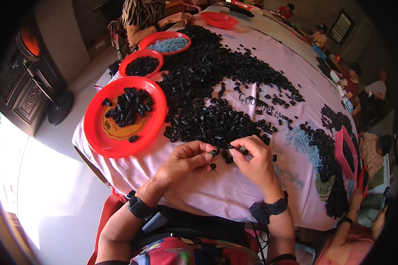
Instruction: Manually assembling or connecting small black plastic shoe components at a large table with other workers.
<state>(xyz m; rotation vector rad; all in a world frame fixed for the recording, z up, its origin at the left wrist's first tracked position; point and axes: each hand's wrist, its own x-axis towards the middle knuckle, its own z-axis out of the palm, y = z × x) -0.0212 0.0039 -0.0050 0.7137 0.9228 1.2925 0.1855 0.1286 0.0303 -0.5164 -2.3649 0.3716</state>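
My left hand is closed, with a small black tubular plastic piece pinched between thumb and forefinger. Just below, another black piece shows at its lower fingers, a thin dark bit sticking out. Facing it, my right hand has thumb and forefinger pressed together; what they hold, if anything, is too small to make out. Several loose black pieces lie on the cloth by its fingertips. Directly beyond both hands spreads a big heap of the same black pieces.
At the left stands a large red plate with black pieces. Behind it are a red bowl of dark parts and one of pale blue parts. Blue parts and a pink basket lie right. Other people sit around the cloth-covered table.
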